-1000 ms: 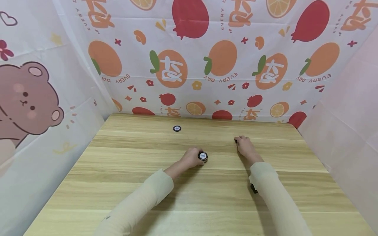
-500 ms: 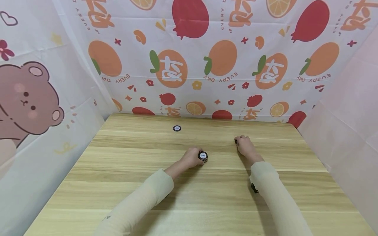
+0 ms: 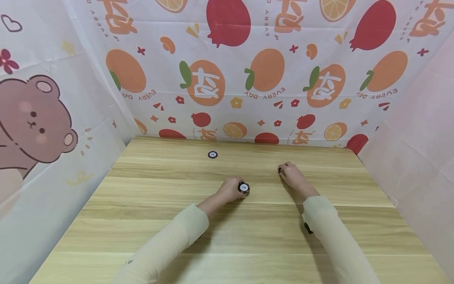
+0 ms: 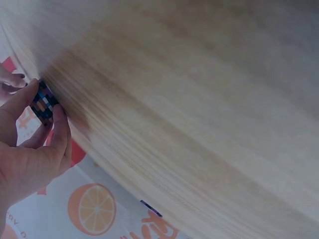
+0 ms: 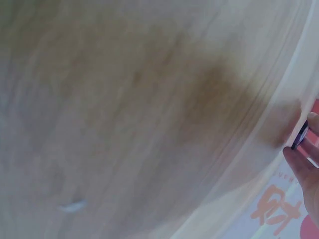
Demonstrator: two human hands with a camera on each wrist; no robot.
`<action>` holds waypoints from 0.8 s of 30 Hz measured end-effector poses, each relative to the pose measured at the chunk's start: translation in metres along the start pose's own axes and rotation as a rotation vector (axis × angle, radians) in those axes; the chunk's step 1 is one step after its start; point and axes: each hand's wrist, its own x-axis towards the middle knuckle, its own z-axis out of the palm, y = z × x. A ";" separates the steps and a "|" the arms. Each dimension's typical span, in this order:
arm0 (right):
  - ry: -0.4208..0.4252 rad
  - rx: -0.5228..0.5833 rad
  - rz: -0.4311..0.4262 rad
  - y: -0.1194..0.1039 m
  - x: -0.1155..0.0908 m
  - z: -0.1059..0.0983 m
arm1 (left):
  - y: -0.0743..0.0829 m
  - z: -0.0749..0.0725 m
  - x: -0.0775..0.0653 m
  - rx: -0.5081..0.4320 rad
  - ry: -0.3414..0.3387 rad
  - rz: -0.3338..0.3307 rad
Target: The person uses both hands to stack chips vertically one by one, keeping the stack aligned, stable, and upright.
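Observation:
Near the middle of the table, my left hand (image 3: 229,190) grips a short stack of black poker chips (image 3: 244,187) by its sides; the top chip's white centre shows. The left wrist view shows the stack's patterned edge (image 4: 44,103) between thumb and fingers. Farther right and back, my right hand (image 3: 293,176) pinches a dark poker chip (image 3: 280,170), mostly covered by the fingers. In the right wrist view that chip (image 5: 300,135) is tilted on edge between thumb and fingertips. Another black-rimmed poker chip (image 3: 213,154) lies flat near the table's back edge, apart from both hands.
The wooden table (image 3: 149,197) meets a fruit-printed cloth (image 3: 234,79) at the back. Cloth with a bear print (image 3: 39,118) hangs on the left, and a pale cloth (image 3: 418,130) on the right.
My right hand has shifted slightly left with its chip, which shows a little more past the fingers. The left hand and its stack stay in place.

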 end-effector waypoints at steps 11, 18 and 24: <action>-0.080 0.091 -0.072 -0.015 0.000 -0.001 | -0.001 0.001 0.001 0.007 -0.003 -0.016; -0.137 0.060 -0.080 -0.020 0.000 -0.004 | -0.002 0.003 0.001 0.007 0.002 -0.010; -0.155 0.086 -0.083 -0.022 -0.003 -0.006 | -0.002 0.003 0.001 0.007 0.009 -0.008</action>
